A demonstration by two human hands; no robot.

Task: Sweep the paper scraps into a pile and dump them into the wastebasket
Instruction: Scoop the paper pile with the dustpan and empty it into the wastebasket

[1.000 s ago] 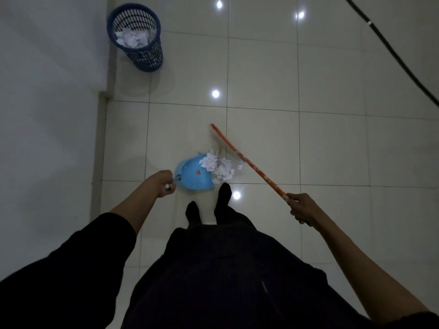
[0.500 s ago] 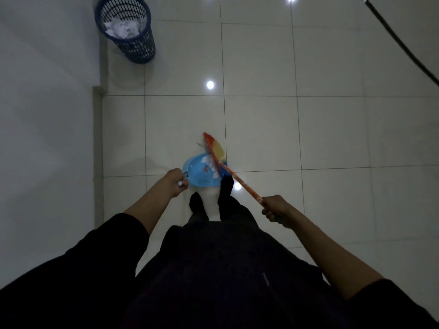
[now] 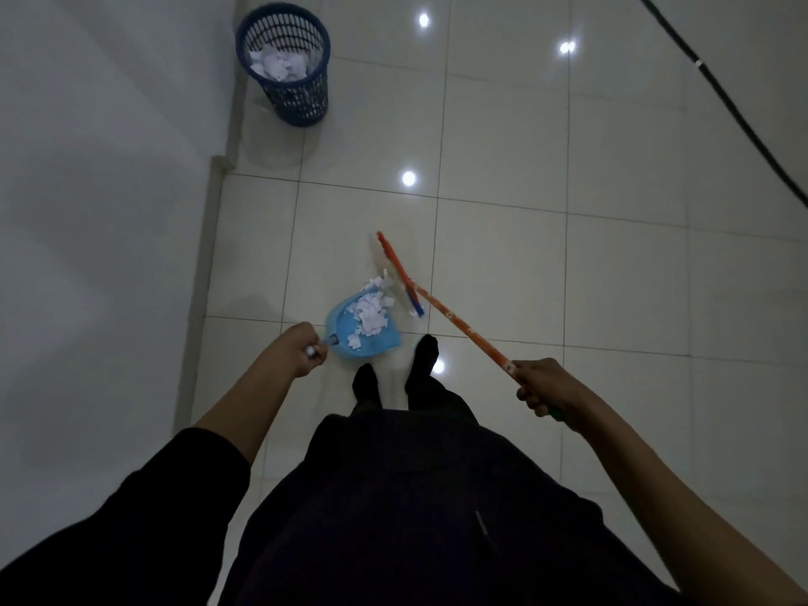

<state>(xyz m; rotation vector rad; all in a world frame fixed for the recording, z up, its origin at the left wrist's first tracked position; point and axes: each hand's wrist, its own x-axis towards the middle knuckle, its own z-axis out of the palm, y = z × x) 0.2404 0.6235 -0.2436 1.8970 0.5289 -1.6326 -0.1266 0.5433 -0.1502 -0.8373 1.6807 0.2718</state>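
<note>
Your left hand (image 3: 301,354) is gripping the light-blue plastic dustpan (image 3: 363,332) by its handle, fingers curled; white paper scraps (image 3: 371,310) are lying in it. Your right hand (image 3: 542,387) is clasping the orange broom (image 3: 441,306). The dark-blue mesh wastebasket (image 3: 286,65) (already holding scraps) is standing well apart by the wall.

There is a single view, from a wide-angle camera worn on the person's head, facing forward and steeply down over the dark-clothed torso to the tiled floor (image 3: 503,137). The arms reach out from the bottom corners, the left hand (image 3: 301,354) and right hand (image 3: 544,387) at mid-frame, the feet just beyond. The wastebasket (image 3: 286,63) stands far off near the top left by the wall (image 3: 100,168). Straight lines bow toward the edges. No second view shares the scene.
</note>
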